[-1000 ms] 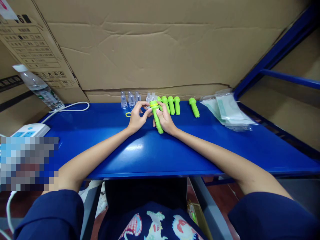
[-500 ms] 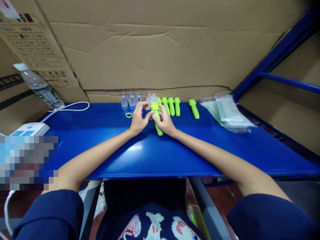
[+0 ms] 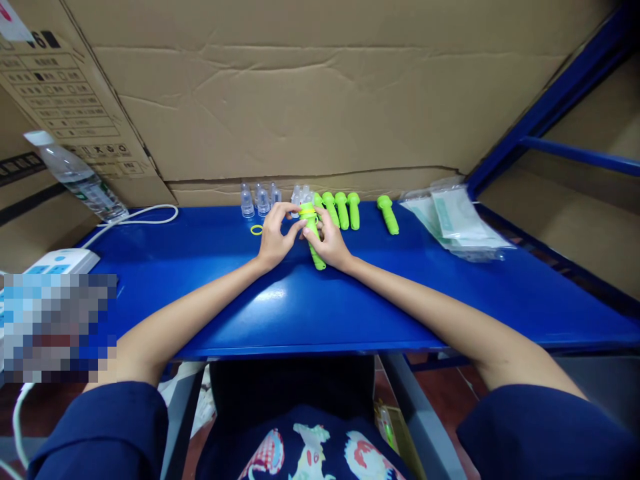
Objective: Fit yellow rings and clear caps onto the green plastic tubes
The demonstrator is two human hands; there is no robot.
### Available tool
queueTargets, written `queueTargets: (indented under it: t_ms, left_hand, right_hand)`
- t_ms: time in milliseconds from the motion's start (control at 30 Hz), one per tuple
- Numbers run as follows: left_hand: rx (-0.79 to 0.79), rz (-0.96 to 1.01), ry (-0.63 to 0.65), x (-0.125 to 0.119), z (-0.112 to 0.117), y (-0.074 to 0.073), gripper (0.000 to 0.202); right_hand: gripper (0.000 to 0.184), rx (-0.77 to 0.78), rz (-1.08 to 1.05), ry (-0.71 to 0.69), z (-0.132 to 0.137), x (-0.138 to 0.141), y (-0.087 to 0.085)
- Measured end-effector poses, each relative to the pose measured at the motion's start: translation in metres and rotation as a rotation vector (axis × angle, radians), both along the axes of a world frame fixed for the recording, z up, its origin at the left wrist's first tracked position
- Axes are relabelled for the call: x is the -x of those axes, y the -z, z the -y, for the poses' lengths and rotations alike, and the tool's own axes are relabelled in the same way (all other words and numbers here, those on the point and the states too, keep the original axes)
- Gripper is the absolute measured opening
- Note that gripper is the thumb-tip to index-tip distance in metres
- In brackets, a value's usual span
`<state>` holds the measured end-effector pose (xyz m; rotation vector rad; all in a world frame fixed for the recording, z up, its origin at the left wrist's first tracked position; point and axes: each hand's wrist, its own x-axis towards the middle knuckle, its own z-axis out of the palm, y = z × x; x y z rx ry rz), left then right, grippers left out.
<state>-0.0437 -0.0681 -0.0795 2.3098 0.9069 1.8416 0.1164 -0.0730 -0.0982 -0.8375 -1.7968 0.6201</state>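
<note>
A lime-green toy flashlight [image 3: 315, 250] with a wide head and ribbed handle is held between both hands, head pointing away and handle end toward me. A yellow ring [image 3: 307, 211] sits around its head. My right hand [image 3: 331, 241] is closed round the body, thumb on top. From the other side my left hand [image 3: 277, 237] pinches at the head, its fingertips touching the yellow ring. Another yellow ring [image 3: 257, 230] lies flat on the blue table [image 3: 240, 300], left of my left hand. Clear plastic caps [image 3: 247, 201] stand behind it.
Several more green flashlights [image 3: 342, 212] lie in a row behind my hands, with one green flashlight [image 3: 388, 215] apart to the right. Plastic packets [image 3: 453, 220] lie farther right. A water bottle [image 3: 80, 177] and a white power strip [image 3: 65, 260] with cable are at left. Cardboard [image 3: 310, 100] walls the back.
Both hands keep nearly the same grip on the green flashlight; the yellow ring on its head shows slightly differently. The view has shifted a little.
</note>
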Motion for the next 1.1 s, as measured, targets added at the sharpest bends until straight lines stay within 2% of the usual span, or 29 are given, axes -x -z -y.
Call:
queueTargets:
  t_ms: [200, 400, 600, 800, 1100]
  left_hand:
    - [0.011, 0.016, 0.013, 0.0008, -0.0003, -0.0014, 0.017]
    - [0.033, -0.023, -0.046, 0.0018, -0.0012, 0.0002, 0.018]
    - [-0.015, -0.077, -0.011, 0.0021, -0.0009, -0.0014, 0.019]
    - [-0.032, -0.088, 0.028, 0.0027, -0.0017, -0.001, 0.011]
    - [-0.049, -0.068, 0.002, 0.001, 0.0004, -0.0033, 0.016]
  right_hand:
    - [0.062, 0.003, -0.005, 0.007, 0.0017, -0.0003, -0.002]
    - [0.059, -0.002, 0.003, 0.014, 0.0018, -0.0011, -0.0014]
    - [0.057, -0.006, -0.021, 0.016, 0.0016, -0.0019, -0.0007]
    - [0.054, -0.004, -0.033, 0.008, 0.0002, -0.0021, 0.0024]
    - [0.057, -0.008, -0.036, 0.008, 0.0026, 0.0, -0.0016]
